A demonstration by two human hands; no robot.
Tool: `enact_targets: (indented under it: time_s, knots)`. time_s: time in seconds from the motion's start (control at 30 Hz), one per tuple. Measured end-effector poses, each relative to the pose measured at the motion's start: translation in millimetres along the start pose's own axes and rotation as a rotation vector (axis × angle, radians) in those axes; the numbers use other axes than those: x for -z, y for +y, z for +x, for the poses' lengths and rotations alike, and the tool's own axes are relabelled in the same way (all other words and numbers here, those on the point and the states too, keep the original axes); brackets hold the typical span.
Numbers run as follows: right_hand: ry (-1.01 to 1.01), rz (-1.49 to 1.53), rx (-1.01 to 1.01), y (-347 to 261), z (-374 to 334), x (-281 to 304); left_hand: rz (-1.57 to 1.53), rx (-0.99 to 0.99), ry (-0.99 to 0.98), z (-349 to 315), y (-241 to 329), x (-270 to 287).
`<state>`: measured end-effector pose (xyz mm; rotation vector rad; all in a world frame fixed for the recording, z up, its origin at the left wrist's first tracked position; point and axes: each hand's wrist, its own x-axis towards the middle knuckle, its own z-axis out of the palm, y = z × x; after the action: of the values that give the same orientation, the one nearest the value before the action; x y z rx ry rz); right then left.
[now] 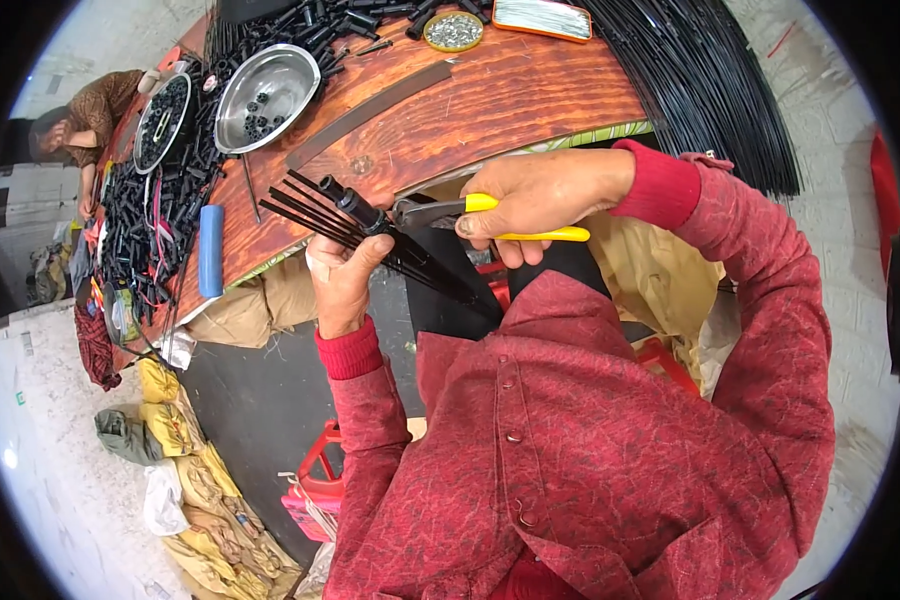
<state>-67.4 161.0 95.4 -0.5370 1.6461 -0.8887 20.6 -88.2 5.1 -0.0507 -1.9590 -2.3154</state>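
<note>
My right hand (530,200) is closed around pliers (540,235) with yellow handles. Their metal jaws are at the collar of a black umbrella frame (410,255); whether they grip anything there is too small to tell. Thin black ribs fan from the frame toward the upper left, and its lower end hangs over my lap. My left hand (340,275) holds the frame just below the collar, thumb pressed on it. Its other fingers are partly hidden behind the ribs.
On the wooden table (530,100) are a metal bowl (270,100) of small black hubs, a flat metal bar (370,112), a yellow dish (453,31) of metal bits and heaped black parts (140,235). Long black rods (700,80) lie at right. Another person (90,125) sits far left.
</note>
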Motion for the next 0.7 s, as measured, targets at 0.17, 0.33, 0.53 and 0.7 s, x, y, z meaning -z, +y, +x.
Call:
enact_targets:
  time_s: [0.17,0.33,0.53,0.7]
  knots:
    - [-0.017,0.016,-0.026,-1,-2,5,-0.005,0.005,-0.017,2,4,-6]
    - [0.012,-0.029,-0.061,-8,-7,4,0.043,0.040,0.028,-2,9,-12]
    - [0.028,-0.016,-0.050,-9,-6,-3,0.122,0.031,0.083,-5,17,-24]
    - [0.069,-0.004,-0.006,-5,9,-15,0.175,-0.016,0.181,-6,21,-28]
